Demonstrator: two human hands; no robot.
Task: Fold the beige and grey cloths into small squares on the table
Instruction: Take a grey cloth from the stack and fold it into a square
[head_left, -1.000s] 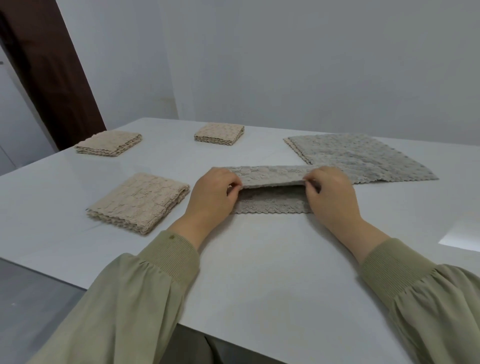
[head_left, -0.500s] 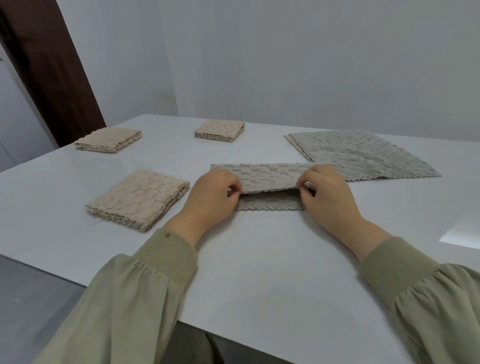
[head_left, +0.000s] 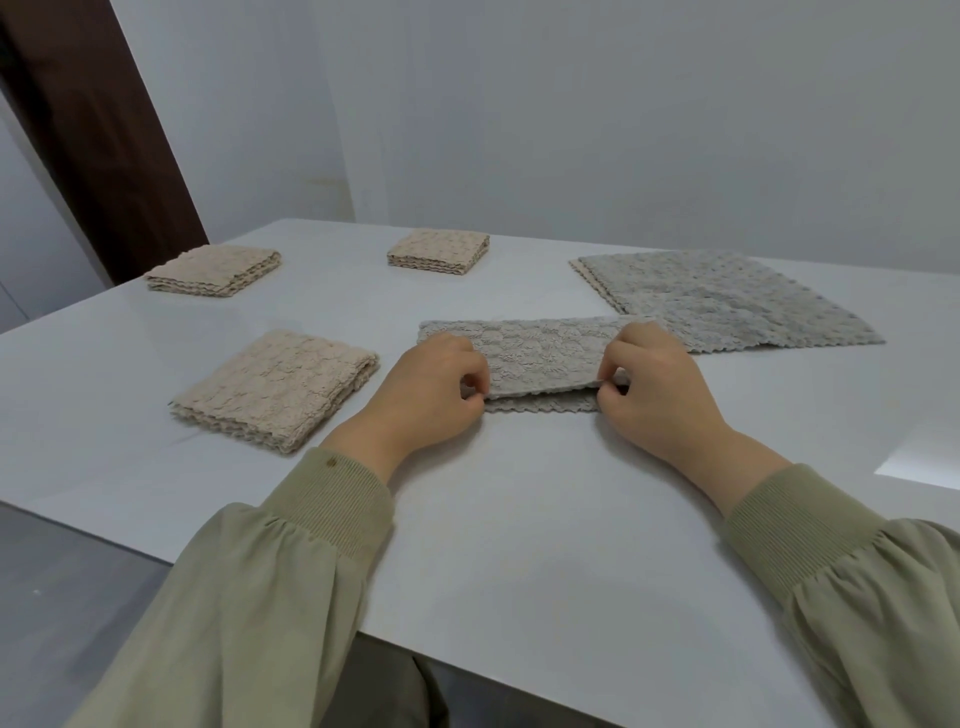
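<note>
A plain white wall (head_left: 623, 130) and a dark brown door frame (head_left: 93, 130) stand behind a smooth white desk (head_left: 519, 519). At the desk's centre lies a grey cloth (head_left: 540, 353), folded into a long, narrow strip with a bumpy, quilted texture and scalloped edges. The person's left grip (head_left: 431, 395) pinches the strip's upper layer at its 9 o'clock end. The right grip (head_left: 660, 395) pinches the same layer at its 3 o'clock end. The lower layer's scalloped edge shows beneath at 6 o'clock. Both arms wear olive sleeves (head_left: 291, 571) with ribbed cuffs. At 2 o'clock from the strip, just beside it, lies a pile of flat grey cloths (head_left: 727, 301). Three thick folded beige squares rest on the desk: the near beige square (head_left: 275, 395) at 9 o'clock, the far-left beige square (head_left: 213, 270) at 10 o'clock, and the far beige square (head_left: 439, 252) at 11 o'clock.
</note>
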